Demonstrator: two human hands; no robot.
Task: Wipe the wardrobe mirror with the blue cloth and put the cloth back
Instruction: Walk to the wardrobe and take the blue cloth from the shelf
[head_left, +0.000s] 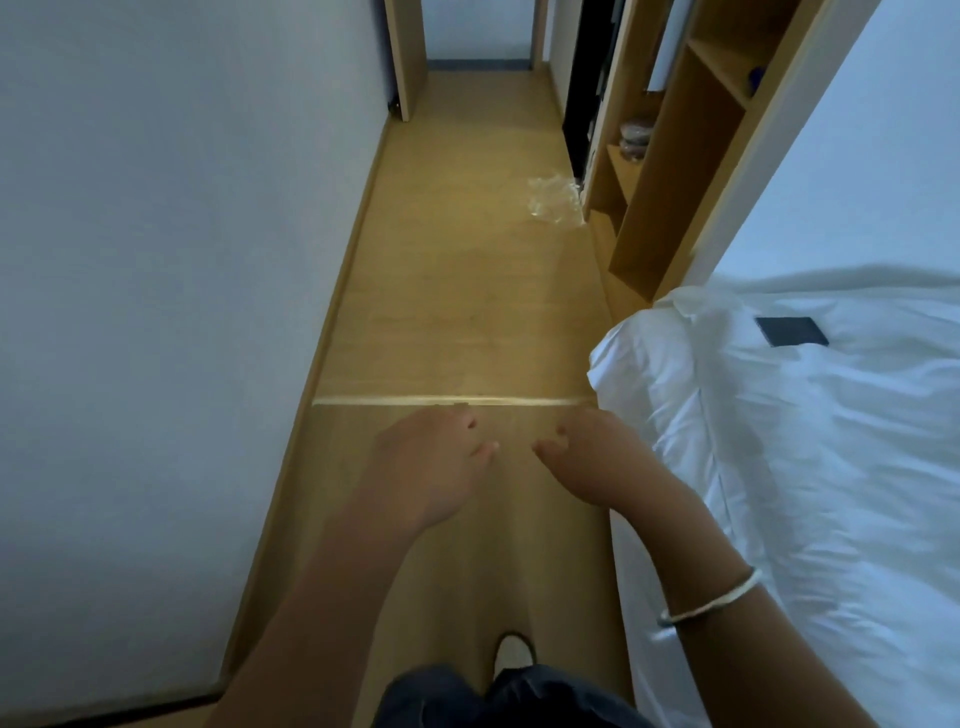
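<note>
Blue object (756, 78) on wooden shelf far beyond empty, loosely curled left hand (434, 457) and right hand (597, 457).

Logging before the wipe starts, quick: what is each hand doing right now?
Left hand: open, fingers loosely curled, holding nothing.
Right hand: open, fingers loosely curled, holding nothing.
No blue cloth in either.

Left hand (434, 452) and right hand (592, 454) hang side by side at 6 o'clock over the wooden floor (467, 291), fingers loosely curled, holding nothing. White bed (831, 441) at 3 o'clock; wooden shelving (675, 156) at 1 o'clock.
</note>
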